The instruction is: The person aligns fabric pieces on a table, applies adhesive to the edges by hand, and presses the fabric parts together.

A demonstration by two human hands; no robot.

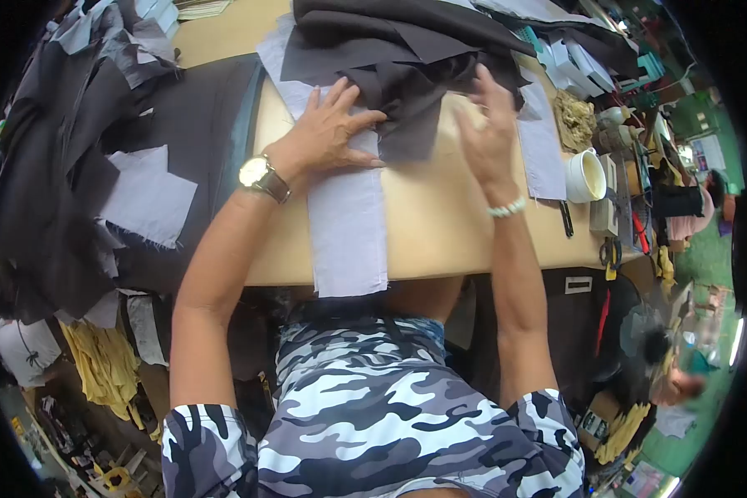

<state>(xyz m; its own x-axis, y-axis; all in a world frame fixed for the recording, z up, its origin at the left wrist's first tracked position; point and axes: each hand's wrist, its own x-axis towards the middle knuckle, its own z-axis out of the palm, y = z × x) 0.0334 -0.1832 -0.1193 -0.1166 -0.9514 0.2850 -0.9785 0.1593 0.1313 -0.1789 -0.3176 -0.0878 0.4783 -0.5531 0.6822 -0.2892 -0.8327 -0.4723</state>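
My left hand [332, 133] lies with its fingers spread on a pale lavender cloth strip [349, 232], its fingertips at the edge of a dark cloth piece [411, 124]. The strip runs down over the table's near edge, where its end looks frayed. My right hand [488, 129] is raised at the right side of the dark cloth, fingers apart and slightly blurred, with nothing visible in it. Whether its fingertips touch the cloth I cannot tell. Above both hands lies a heap of folded dark cloth [365, 37].
Dark fabric with pale scraps [153, 191] covers the left side of the tan table [448, 241]. To the right are another pale strip [539, 158], a white mug [586, 176], a dark pen-like object [566, 219] and scissors [611, 256]. Yellow cloth [100, 365] hangs at lower left.
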